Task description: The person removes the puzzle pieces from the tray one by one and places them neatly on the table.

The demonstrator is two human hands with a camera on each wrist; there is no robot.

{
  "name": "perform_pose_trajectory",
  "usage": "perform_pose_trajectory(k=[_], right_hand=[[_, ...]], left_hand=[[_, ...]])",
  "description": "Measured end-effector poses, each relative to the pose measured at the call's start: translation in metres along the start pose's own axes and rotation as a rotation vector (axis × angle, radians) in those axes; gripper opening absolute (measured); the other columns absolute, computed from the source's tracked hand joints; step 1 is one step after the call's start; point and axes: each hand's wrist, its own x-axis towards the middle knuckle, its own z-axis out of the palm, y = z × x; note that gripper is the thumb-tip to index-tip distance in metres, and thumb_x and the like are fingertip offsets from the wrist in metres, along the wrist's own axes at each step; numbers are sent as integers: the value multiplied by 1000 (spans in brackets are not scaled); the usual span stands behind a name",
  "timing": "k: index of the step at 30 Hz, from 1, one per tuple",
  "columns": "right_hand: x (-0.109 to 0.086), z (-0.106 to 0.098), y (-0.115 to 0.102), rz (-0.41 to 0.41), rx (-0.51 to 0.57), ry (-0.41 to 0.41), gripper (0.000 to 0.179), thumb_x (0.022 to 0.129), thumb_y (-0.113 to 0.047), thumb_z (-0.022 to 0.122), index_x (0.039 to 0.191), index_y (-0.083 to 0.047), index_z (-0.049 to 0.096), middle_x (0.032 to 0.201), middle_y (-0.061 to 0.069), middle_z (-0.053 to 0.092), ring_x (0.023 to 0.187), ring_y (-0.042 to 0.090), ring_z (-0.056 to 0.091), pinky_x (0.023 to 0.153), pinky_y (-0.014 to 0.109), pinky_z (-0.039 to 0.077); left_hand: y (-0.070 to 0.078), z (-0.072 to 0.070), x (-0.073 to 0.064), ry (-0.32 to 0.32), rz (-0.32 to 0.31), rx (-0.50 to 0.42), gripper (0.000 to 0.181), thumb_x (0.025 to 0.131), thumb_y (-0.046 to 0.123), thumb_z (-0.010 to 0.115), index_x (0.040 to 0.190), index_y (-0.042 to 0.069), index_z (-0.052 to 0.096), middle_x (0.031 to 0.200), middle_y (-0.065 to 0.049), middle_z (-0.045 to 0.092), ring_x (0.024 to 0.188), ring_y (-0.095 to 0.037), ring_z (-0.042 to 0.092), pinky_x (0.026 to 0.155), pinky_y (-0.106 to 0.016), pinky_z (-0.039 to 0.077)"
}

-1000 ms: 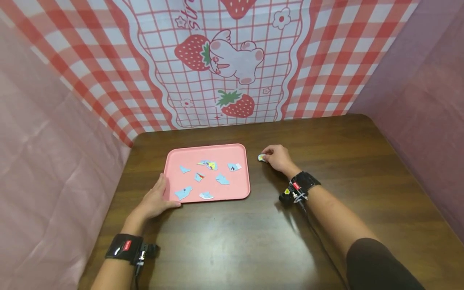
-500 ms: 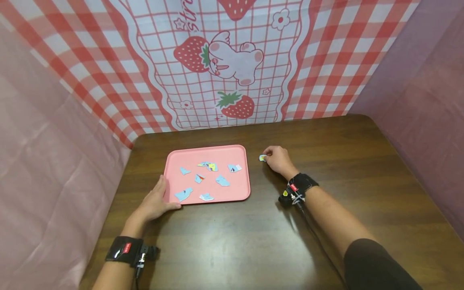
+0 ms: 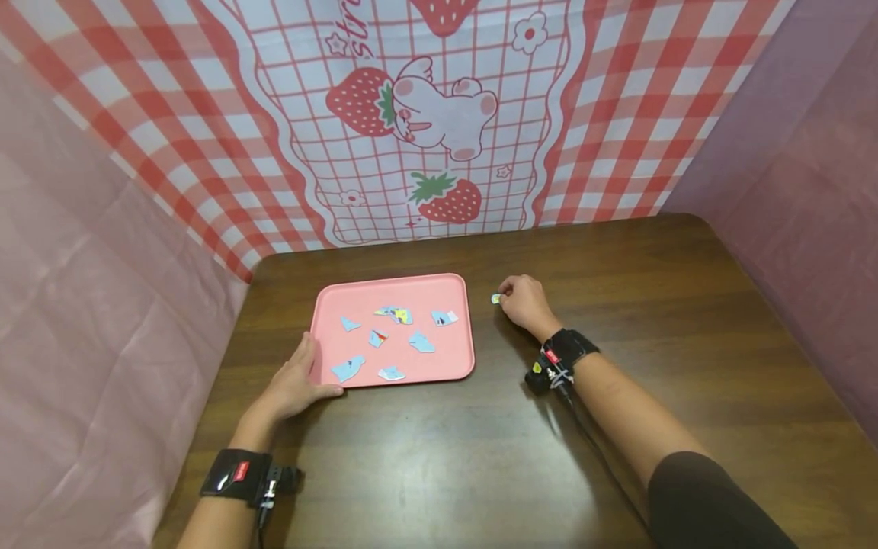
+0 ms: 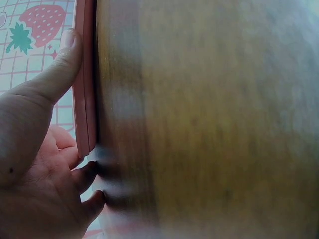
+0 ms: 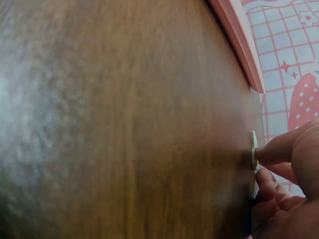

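Observation:
My left hand (image 3: 291,381) rests at the near left corner of a pink tray (image 3: 439,288). In the left wrist view, the straight thumb (image 4: 65,62) lies along the tray's front rim, and the other fingers reach round the corner down to the table. To the right of the tray, my right hand (image 3: 527,303) pinches a small light-blue and yellow puzzle piece (image 3: 495,299) close over the table. The right wrist view shows this piece (image 5: 253,150) edge-on at the fingertips. Most of it is hidden by the hand in the head view.
Several irregular blue puzzle pieces (image 3: 421,341) lie spread on the tray, with a blue and yellow cluster (image 3: 396,313) near its middle. Brown wooden table (image 3: 411,465) surrounds the tray. A strawberry-print cloth (image 3: 446,114) hangs behind. A cable (image 3: 597,446) trails from the right wrist.
My right fingers have shifted slightly over the puzzle piece, so less of it shows. My left hand and the tray keep their place.

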Motion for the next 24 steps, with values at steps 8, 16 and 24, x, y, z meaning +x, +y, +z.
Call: perform_pose_trajectory(k=[8,16,24], right_hand=[[2,-2,1,52,65,-14,22,85,-7,68,105,1,73,95,17,71,93,35,65,86,47,49],[4,-9,-1,121,168,-24,29,86,-11,69,113,-1,72,98,16,72,91,31,65,84,44,50],[3,1,-15,34,174,-3,24,87,-9,67,108,-2,74,93,13,73,89,29,67,82,42,51]], left_hand=[[0,0,0,-4,-4,0,126,82,56,78,158,-8,1,164,-30,-4,151,-46,5,116,-65,12],[0,0,0,-5,-3,-9,125,82,55,78,158,-7,1,164,-29,-4,151,-46,4,117,-64,12],[0,-1,-1,1,1,-1,125,82,54,79,157,-9,1,164,-30,-3,151,-45,4,117,-64,12]])
